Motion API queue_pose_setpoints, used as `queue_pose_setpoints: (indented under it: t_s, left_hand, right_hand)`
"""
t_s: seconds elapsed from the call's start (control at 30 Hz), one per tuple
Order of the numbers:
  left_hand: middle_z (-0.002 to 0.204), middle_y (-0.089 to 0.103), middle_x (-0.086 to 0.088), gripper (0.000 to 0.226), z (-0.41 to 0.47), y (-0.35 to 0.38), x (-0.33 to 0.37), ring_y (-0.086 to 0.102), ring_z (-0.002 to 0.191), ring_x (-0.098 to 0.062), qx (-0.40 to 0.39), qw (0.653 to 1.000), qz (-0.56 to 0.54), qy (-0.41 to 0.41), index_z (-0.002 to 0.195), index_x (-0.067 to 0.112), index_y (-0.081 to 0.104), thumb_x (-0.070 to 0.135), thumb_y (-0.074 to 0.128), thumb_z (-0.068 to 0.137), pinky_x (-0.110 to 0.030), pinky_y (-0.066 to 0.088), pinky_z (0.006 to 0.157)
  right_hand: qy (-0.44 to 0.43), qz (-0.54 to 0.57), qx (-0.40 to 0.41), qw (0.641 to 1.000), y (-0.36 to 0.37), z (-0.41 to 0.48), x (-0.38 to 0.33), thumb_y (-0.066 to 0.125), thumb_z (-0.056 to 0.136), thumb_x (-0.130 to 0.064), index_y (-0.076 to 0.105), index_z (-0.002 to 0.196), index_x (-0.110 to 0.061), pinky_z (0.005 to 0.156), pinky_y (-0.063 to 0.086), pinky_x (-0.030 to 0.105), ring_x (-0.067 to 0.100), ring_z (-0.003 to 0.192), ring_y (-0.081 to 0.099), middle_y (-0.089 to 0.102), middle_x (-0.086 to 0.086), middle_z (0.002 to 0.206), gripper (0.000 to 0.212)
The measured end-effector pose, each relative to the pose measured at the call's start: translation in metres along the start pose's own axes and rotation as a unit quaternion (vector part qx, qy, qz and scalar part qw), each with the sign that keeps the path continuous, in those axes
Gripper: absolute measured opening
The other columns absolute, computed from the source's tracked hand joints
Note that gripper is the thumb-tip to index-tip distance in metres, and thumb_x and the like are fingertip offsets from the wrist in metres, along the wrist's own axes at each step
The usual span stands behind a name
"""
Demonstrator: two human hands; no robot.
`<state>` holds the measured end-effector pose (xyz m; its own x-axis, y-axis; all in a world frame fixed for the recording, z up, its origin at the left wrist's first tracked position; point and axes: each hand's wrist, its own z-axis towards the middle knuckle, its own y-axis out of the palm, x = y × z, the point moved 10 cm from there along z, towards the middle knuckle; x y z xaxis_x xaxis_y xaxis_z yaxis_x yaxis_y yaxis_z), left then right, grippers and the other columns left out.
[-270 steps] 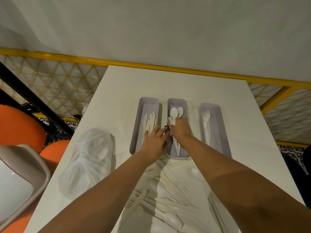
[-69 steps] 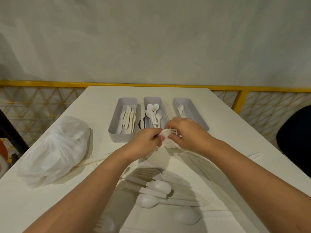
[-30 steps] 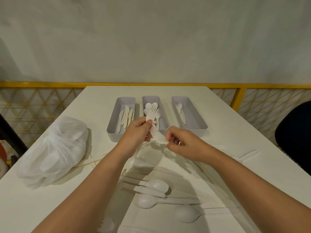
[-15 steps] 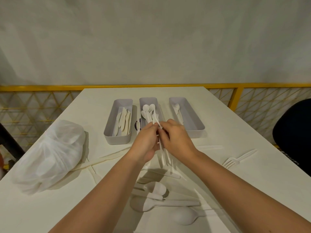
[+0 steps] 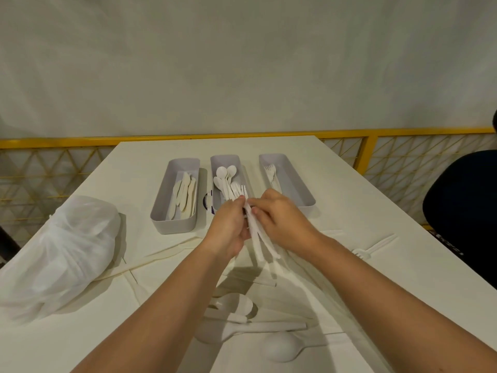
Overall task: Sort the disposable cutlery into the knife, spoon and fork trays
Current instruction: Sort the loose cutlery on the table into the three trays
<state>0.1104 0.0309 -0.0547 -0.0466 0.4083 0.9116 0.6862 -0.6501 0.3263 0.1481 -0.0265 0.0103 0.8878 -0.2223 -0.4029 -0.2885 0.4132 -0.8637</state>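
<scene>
Three grey trays stand side by side on the white table: the knife tray (image 5: pixel 164 219) on the left, the spoon tray (image 5: pixel 224 160) in the middle, the fork tray (image 5: pixel 302 184) on the right, each with white cutlery inside. Both hands meet in front of the spoon tray around a bundle of white plastic forks (image 5: pixel 259 239), tines up and handles fanning down. My left hand (image 5: pixel 230 224) grips the bundle near the tines. My right hand (image 5: pixel 279 219) pinches the handles from the right. Loose spoons (image 5: pixel 279 347) lie on the table close to me.
A crumpled white plastic bag (image 5: pixel 61 254) lies at the left. A single fork (image 5: pixel 372 247) rests near the table's right edge. A dark chair (image 5: pixel 465 208) stands to the right. A yellow railing (image 5: pixel 67 142) runs behind the table.
Over the last second my hands came together and gathered several forks into one bundle. The bundle's handles now fan out a little more than half a second ago.
</scene>
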Motion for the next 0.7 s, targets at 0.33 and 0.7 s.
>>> queue_pose_setpoints:
  t_s: [0.33, 0.7]
  left_hand:
    - [0.07, 0.053, -0.01, 0.029, 0.01, -0.006, 0.0, 0.059, 0.057, -0.021, -0.003, 0.999, -0.032, -0.003, 0.109, -0.001, 0.049, 0.023, 0.032, 0.103, -0.034, 0.059, 0.056]
    - [0.072, 0.051, -0.01, 0.031, 0.01, 0.004, -0.006, 0.056, 0.062, -0.022, -0.017, 0.999, -0.03, -0.026, 0.109, 0.001, 0.05, 0.024, 0.029, 0.103, -0.034, 0.058, 0.058]
  right_hand:
    - [0.153, -0.104, -0.165, 0.969, 0.009, -0.031, 0.118, 0.054, 0.089, -0.011, 0.066, 0.116, -0.018, 0.084, 0.046, 0.027, 0.017, 0.1, 0.057, 0.057, -0.011, 0.095, 0.03]
    - [0.136, -0.126, -0.201, 0.962, 0.018, -0.037, 0.117, 0.048, 0.095, -0.017, 0.053, 0.098, -0.016, 0.078, 0.032, 0.022, 0.013, 0.091, 0.036, 0.044, 0.0, 0.103, 0.006]
